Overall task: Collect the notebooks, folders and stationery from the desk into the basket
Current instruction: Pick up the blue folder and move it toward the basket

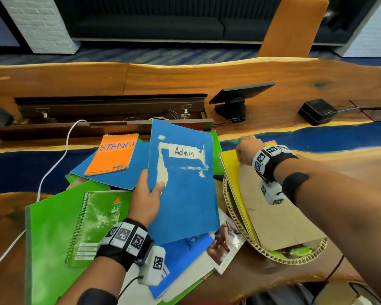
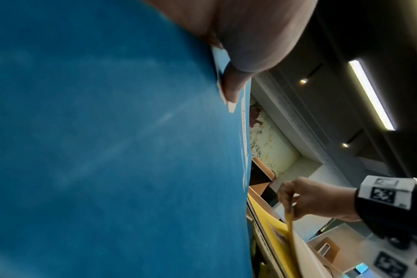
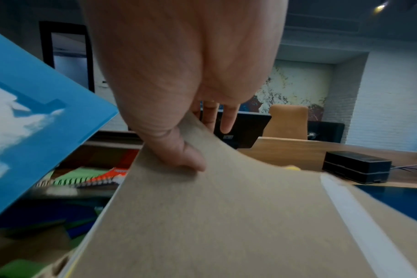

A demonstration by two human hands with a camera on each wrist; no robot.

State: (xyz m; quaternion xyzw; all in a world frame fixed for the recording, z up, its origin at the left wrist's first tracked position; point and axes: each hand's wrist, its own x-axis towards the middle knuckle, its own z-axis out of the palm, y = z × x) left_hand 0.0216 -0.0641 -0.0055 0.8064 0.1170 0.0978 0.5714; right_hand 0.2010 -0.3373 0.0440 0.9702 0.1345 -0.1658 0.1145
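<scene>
My left hand grips a blue folder labelled "Admin" by its left edge, thumb on top, and holds it above the pile beside the basket; the same blue folder fills the left wrist view. My right hand pinches the top edge of a brown kraft folder that stands tilted in the woven basket, with a yellow folder behind it. The right wrist view shows my thumb on the kraft folder. On the desk lie an orange STENO pad, a green spiral notebook and more folders.
A white cable runs across the desk at the left. A small tilted screen and a black box stand behind the basket. An open cable tray lies at the back. A photo booklet lies by the basket.
</scene>
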